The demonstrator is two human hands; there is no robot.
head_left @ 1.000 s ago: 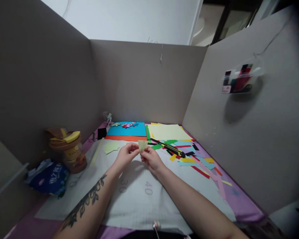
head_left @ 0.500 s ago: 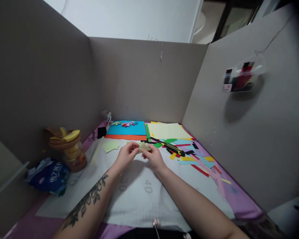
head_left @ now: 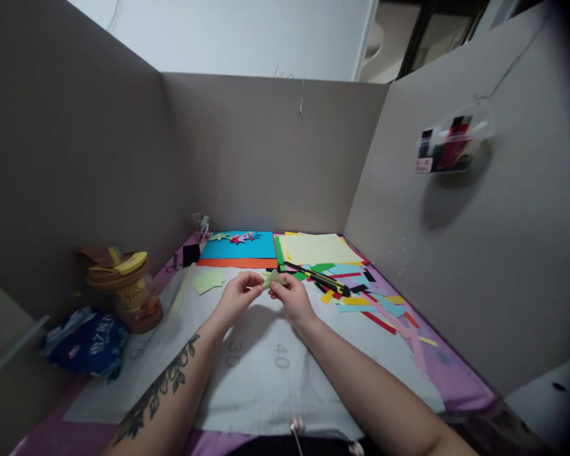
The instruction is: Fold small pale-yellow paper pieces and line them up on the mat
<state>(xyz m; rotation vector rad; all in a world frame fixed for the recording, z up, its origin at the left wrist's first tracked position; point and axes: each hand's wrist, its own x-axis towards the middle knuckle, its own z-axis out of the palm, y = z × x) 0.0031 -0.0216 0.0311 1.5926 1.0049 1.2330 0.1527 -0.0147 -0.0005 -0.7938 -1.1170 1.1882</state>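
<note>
A small folded pale-green paper piece point(head_left: 274, 278) is held above the white mat point(head_left: 261, 380). My right hand point(head_left: 292, 297) pinches it from the right. My left hand point(head_left: 241, 293) has its fingers curled close together at the paper's left edge, and whether they grip it is too small to tell. Left of my left hand lie pale-green paper scraps point(head_left: 209, 281). Just beyond my right hand is a black and yellow cutter knife point(head_left: 327, 282) on strips of coloured paper point(head_left: 361, 302).
Paper stars point(head_left: 240, 238) rest on a blue sheet point(head_left: 261, 249) at the back. A pale-yellow sheet point(head_left: 320, 248) lies right of it. At left are a brown cup point(head_left: 140, 297) and a blue packet point(head_left: 88, 342). Grey panels point(head_left: 275, 152) surround the table.
The paper piece has turned in my fingers and now shows a pointed, folded shape instead of a jagged one. The whole view has shifted slightly.
</note>
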